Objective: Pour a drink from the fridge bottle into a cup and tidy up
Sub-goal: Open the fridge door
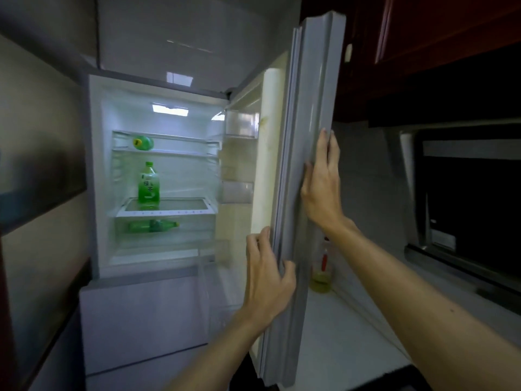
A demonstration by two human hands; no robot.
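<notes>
While my left hand grips the edge of the fridge door, with its fingers curled round the rim and the thumb on the other side, my right hand lies flat higher up on the door's outside, fingers straight and pressing, so it holds nothing. I see the door standing wide open and side-on to me. Past it, the lit fridge shows a green bottle standing up on the glass shelf in the middle, well apart from both hands. A second green bottle lies on its side on the shelf above, and a third one lies in the drawer below. I think the standing bottle is the one to take. It looks full, so it should feel a bit heavy. It is soft plastic, so it could dent if I squeeze hard, and it may be cold and slippery. I would hold it round the middle, just under the neck, with one hand. Behind the door, a small bottle with yellow liquid stands on the counter. I cannot see a cup.
</notes>
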